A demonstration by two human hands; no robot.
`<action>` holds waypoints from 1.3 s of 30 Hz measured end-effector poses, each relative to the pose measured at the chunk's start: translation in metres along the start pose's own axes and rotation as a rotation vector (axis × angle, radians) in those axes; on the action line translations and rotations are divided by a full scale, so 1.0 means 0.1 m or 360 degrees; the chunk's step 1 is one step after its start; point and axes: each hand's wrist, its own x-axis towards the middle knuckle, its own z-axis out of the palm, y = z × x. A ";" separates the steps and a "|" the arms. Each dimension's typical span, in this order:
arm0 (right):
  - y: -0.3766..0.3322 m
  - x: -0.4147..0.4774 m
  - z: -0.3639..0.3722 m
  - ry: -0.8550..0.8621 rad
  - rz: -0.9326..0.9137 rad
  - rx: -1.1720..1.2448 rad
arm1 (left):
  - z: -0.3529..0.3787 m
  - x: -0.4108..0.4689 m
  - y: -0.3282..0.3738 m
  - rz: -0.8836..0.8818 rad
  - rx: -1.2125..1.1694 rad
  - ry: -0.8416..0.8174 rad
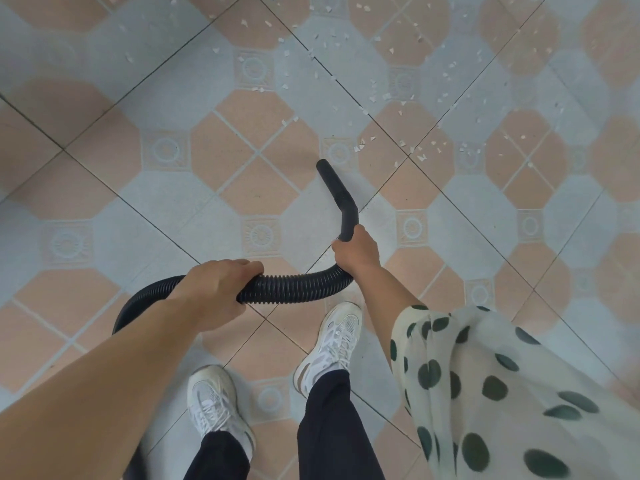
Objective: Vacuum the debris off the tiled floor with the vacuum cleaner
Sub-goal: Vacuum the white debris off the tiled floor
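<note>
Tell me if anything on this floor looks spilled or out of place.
Yes. Small white debris lies scattered over the tiled floor, mostly ahead and to the right of the vacuum nozzle, whose tip sits just short of the nearest bits. The tiles nearer the person look free of it. Nothing else stands out.

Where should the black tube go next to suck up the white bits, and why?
Probably push the nozzle forward and slightly right. Its tip is just short of the nearest white scraps, and most scraps lie farther ahead. The right hand grips the nozzle's bend to steer; the left hand holds the ribbed hose.
</note>
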 end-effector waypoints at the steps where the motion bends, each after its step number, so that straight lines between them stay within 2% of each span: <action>1: -0.02 0.04 -0.03 0.0001 0.0001 0.0002 | -0.02 0.03 0.02 -0.0015 0.0004 0.0008; 12: 0.06 0.49 -0.73 0.0085 0.0192 0.0101 | -0.27 0.68 0.55 -0.0024 0.0026 0.0061; 23: -0.19 0.97 -1.16 0.0047 0.0062 -0.0023 | -0.46 1.08 0.81 -0.0146 -0.0068 0.0108; 39: -0.59 1.10 -1.11 -0.0051 -0.0096 -0.0196 | -0.63 1.13 0.54 -0.0183 -0.0115 0.0092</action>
